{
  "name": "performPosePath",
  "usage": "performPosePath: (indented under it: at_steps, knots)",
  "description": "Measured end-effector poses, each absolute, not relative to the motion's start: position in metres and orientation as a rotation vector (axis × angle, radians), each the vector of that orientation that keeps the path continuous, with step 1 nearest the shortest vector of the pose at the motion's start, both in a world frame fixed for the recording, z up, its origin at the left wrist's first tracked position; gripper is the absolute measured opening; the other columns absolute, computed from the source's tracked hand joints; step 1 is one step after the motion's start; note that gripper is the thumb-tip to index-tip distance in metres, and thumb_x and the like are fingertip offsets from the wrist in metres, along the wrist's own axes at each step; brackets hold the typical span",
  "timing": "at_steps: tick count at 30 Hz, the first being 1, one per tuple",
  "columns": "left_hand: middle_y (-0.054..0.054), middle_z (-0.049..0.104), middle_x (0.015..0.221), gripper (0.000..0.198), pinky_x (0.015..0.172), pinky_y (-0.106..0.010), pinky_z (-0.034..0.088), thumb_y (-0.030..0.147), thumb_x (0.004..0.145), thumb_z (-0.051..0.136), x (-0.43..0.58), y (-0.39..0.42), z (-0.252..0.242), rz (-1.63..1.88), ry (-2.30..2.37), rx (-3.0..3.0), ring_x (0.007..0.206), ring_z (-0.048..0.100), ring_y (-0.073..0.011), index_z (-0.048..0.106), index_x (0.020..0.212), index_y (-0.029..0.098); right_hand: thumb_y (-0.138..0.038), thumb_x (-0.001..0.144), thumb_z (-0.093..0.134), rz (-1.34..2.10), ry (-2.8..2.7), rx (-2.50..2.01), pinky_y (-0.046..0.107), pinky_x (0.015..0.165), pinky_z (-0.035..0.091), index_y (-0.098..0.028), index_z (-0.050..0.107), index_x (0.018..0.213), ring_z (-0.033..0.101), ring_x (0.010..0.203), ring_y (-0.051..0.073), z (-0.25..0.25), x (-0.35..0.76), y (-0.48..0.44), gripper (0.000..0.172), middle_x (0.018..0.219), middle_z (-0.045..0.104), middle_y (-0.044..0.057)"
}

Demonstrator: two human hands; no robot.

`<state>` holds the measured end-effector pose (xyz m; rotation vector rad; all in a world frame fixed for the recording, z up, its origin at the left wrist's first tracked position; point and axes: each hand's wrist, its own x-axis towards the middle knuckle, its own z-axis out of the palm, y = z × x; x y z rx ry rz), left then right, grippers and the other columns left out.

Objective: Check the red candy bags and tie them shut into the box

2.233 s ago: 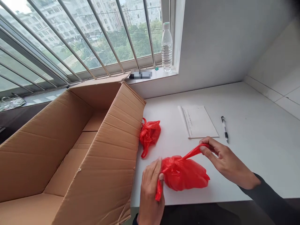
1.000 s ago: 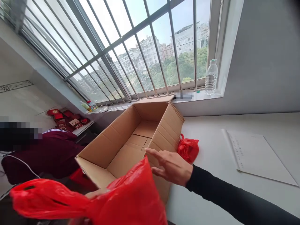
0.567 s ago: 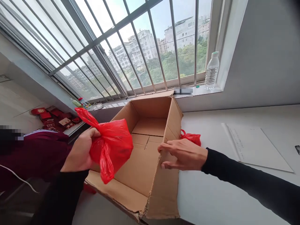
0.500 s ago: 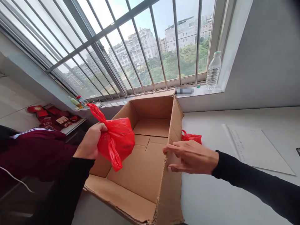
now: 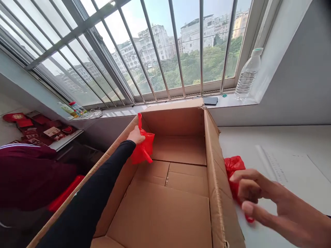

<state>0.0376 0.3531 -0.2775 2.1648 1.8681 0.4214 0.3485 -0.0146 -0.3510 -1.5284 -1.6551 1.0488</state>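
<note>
My left hand (image 5: 136,135) grips a red plastic bag (image 5: 144,148) by its gathered top, inside the cardboard box (image 5: 160,213) near its far left corner. The box stands with its top open, and its bottom flaps show. To the right of the box, a second red bag (image 5: 234,165) rests on the white table (image 5: 269,137). Over the table, beside that bag, my right hand (image 5: 266,199) has its thumb and fingers apart, slightly blurred, with nothing between them.
A water bottle (image 5: 248,74) and a phone (image 5: 210,101) are on the windowsill (image 5: 155,105). Paper (image 5: 294,165) lies at the right. Dark red clothing (image 5: 31,172) is left of the box, with red items (image 5: 46,127) on a shelf behind.
My left hand has carried the red bag forward and down into the box's far left corner. My right hand has let go of the box's right edge and moved right. The camera view has shifted.
</note>
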Motion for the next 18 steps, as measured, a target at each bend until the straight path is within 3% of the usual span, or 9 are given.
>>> performPosePath:
  at_steps: [2, 4, 7, 10, 14, 18]
  knots:
    - [-0.012, 0.061, 0.134, 0.042, 0.096, -0.05, 0.055, 0.035, 0.095, 0.066, 0.049, 0.366, -0.292, 0.379, 1.999, 2.243, 0.116, 0.063, -0.027, 0.058, 0.133, 0.018, -0.05, 0.1, 0.05, 0.899, -1.511, -1.744, 0.036, 0.062, 0.056, -0.033, 0.059, 0.121, 0.064, 0.069, 0.023, -0.373, 0.363, -0.005, 0.029, 0.085, 0.068, 0.003]
    - [-0.013, 0.054, 0.144, 0.048, 0.103, -0.055, 0.049, 0.036, 0.095, 0.066, 0.06, 0.375, -0.307, 0.343, 2.095, 2.325, 0.126, 0.057, -0.0308, 0.054, 0.139, 0.019, -0.055, 0.1, 0.047, 0.732, -1.512, -1.912, 0.036, 0.062, 0.055, -0.031, 0.059, 0.116, 0.065, 0.072, 0.023, -0.392, 0.373, 0.006, 0.031, 0.091, 0.069, 0.005]
    - [-0.013, 0.051, 0.147, 0.049, 0.106, -0.056, 0.047, 0.037, 0.096, 0.064, 0.074, 0.383, -0.33, 0.246, 2.136, 2.441, 0.13, 0.054, -0.032, 0.053, 0.14, 0.019, -0.06, 0.097, 0.05, 0.542, -1.607, -2.056, 0.041, 0.068, 0.057, -0.032, 0.056, 0.129, 0.066, 0.091, 0.029, -0.415, 0.376, 0.019, 0.042, 0.108, 0.066, 0.009]
    - [-0.013, 0.058, 0.138, 0.044, 0.102, -0.054, 0.05, 0.039, 0.097, 0.063, 0.08, 0.387, -0.354, 0.024, 2.048, 2.528, 0.123, 0.059, -0.0295, 0.057, 0.135, 0.018, -0.057, 0.093, 0.057, 0.413, -1.66, -2.204, 0.048, 0.074, 0.057, -0.031, 0.047, 0.145, 0.063, 0.1, 0.035, -0.431, 0.372, 0.028, 0.059, 0.111, 0.062, 0.011]
    - [-0.013, 0.058, 0.139, 0.045, 0.101, -0.054, 0.051, 0.039, 0.096, 0.064, 0.082, 0.391, -0.37, -0.191, 1.93, 2.606, 0.121, 0.06, -0.0294, 0.057, 0.135, 0.018, -0.034, 0.097, 0.047, 0.534, -1.597, -2.254, 0.049, 0.083, 0.055, -0.02, 0.043, 0.149, 0.062, 0.107, 0.033, -0.44, 0.376, 0.033, 0.054, 0.119, 0.063, 0.014]
    - [-0.015, 0.058, 0.141, 0.046, 0.103, -0.053, 0.046, 0.031, 0.098, 0.056, 0.087, 0.393, -0.348, -0.171, 1.806, 2.715, 0.126, 0.057, -0.0324, 0.053, 0.14, 0.015, -0.028, 0.095, 0.045, 0.698, -1.334, -2.144, 0.045, 0.094, 0.052, -0.016, 0.048, 0.142, 0.065, 0.111, 0.028, -0.427, 0.386, 0.024, 0.048, 0.126, 0.066, 0.012]
